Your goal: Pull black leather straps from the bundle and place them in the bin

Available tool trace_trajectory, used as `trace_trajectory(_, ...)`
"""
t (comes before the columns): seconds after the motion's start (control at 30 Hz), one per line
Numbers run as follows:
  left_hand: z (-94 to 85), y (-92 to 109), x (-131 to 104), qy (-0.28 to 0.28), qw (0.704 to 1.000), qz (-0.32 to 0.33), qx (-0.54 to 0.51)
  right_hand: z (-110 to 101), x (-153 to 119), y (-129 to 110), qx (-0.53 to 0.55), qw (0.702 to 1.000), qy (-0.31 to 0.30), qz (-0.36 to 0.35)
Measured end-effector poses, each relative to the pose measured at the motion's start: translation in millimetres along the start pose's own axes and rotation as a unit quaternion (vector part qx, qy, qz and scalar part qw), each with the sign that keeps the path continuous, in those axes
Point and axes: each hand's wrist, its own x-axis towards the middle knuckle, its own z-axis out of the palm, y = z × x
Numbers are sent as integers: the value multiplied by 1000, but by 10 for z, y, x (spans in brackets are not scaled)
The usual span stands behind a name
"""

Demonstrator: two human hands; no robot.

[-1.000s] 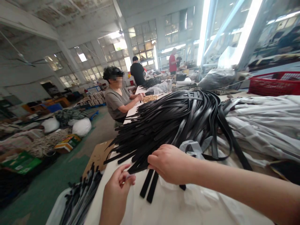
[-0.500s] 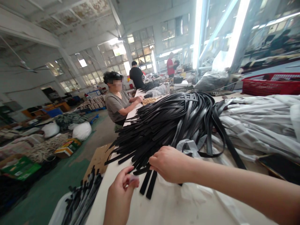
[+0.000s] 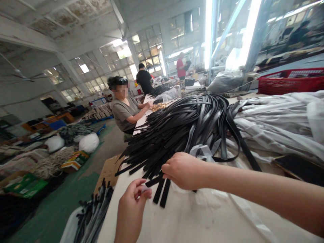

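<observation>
My right hand is closed on a black strap, whose flat end sticks out to the left of the fingers. Just left of that end is my left hand, its fingers curled in a pinch around a small pale, see-through piece that I cannot name. Behind both hands a large heap of black straps spreads over the white table, looped at its far right side. Two loose strap ends lie on the tabletop below my right hand.
White strips lie piled at the right, near a dark flat object and a red basket. A white tub of straps stands beyond the left table edge. A co-worker sits at the table by small gold-coloured pieces.
The view has shifted slightly. My two hands keep nearly the same pose, and the strap end still points toward my left fingertips.
</observation>
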Motion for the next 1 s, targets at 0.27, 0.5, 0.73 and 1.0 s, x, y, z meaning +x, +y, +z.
trace_trajectory(0.27, 47, -4, -37, 19, 1000, -1, -11, 64, -5, -7, -15, 1000, 11, -12)
trace_trajectory(0.5, 49, 3, -63, 18, 999, -3, -30, 16, -45, -56, -9, 1000, 22, -9)
trace_trajectory(0.73, 29, 12, -95, 7, 1000, -8, -10, 55, -48, -89, -20, 1000, -1, -16)
trace_trajectory(1.0, -89, -131, -150, -37, 991, 71, 104, -44, 11, -142, -38, 996, -55, -62)
